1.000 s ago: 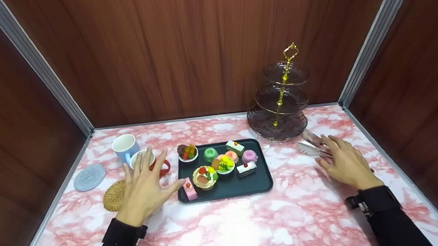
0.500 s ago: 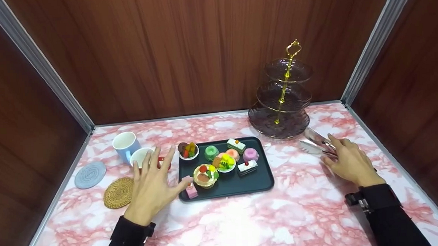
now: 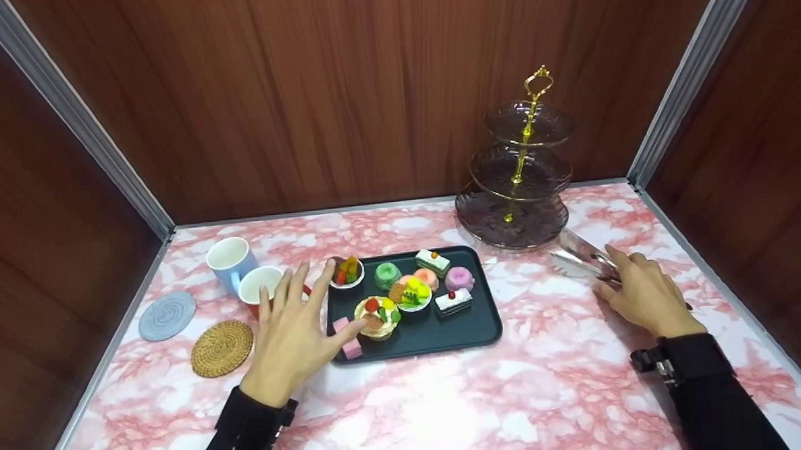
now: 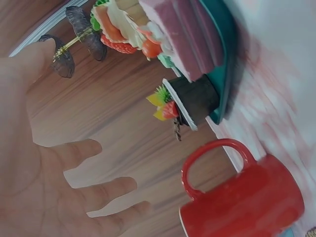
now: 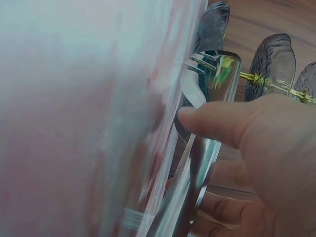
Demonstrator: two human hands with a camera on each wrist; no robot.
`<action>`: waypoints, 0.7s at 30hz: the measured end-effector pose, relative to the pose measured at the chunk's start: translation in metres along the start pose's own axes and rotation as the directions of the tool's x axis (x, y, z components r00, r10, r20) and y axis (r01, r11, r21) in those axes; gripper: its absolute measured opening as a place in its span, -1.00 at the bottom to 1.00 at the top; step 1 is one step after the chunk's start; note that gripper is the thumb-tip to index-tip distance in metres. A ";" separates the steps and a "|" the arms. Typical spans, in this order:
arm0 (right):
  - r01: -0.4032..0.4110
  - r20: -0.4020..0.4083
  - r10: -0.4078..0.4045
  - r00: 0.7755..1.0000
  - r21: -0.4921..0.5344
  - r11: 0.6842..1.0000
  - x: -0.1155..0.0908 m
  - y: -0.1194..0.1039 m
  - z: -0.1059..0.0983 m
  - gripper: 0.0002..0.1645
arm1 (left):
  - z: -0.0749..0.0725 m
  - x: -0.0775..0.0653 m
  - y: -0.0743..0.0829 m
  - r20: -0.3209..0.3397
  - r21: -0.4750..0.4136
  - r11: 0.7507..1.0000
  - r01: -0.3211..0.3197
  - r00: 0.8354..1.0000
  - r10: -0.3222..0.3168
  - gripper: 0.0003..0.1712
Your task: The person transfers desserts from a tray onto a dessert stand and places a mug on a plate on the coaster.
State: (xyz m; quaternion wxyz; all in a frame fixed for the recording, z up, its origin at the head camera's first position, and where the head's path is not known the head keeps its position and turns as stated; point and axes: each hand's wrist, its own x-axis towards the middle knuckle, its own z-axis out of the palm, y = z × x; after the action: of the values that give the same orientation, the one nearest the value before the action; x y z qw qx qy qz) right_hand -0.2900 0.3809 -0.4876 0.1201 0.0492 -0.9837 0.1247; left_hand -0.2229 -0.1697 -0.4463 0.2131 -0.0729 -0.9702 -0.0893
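Left hand (image 3: 297, 334): fingers spread wide, holding nothing, over the left edge of the tray (image 3: 419, 340), near the red mug (image 4: 242, 207).
Right hand (image 3: 647, 294): thumb and fingers gripping the tongs (image 3: 580, 246) from either side.
Tongs: right part of the tabletop (image 3: 449, 412), tips near the stand (image 3: 518, 172).
Tray: bears small cakes (image 3: 452, 304).
Blue mug (image 3: 232, 261): beyond the red one.

The table (image 3: 435, 406) is marbled pink and white; at its left stand a light-blue mug (image 3: 237, 273) and, just beside it, a red mug (image 3: 260, 285) with a white inside; nearer the front lie a grey-blue coaster (image 3: 167, 316) and a woven tan coaster (image 3: 222, 348) — both round; a dark tray (image 3: 432, 337) lies mid-table; back right rises a three-tiered stand (image 3: 518, 172) — metal tongs (image 3: 581, 246) near its base.
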 end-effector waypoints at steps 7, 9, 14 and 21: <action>0.007 -0.031 -0.007 1.000 0.005 1.000 0.002 0.002 0.002 -0.17 | 0.001 0.004 0.012 0.021 -0.023 1.000 -0.008 1.000 0.009 0.10; 0.015 -0.031 -0.014 0.999 0.020 1.000 0.002 0.001 0.003 -0.20 | 0.001 0.003 0.014 0.028 -0.020 1.000 -0.008 1.000 0.008 0.10; 0.035 -0.035 -0.032 0.999 0.072 0.997 0.001 0.001 0.005 -0.24 | 0.003 0.002 0.018 0.035 -0.016 1.000 -0.015 0.999 0.016 0.08; 0.034 -0.043 -0.030 0.999 0.100 0.994 0.000 0.000 0.005 -0.27 | 0.004 0.002 0.016 0.033 -0.035 0.999 -0.019 0.999 0.020 0.06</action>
State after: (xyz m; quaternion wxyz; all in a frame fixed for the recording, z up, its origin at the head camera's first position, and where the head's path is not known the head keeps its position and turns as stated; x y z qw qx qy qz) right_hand -0.2913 0.3800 -0.4926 0.1400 0.0683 -0.9725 0.1732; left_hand -0.2231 -0.1526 -0.4472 0.1965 -0.0875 -0.9712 -0.1026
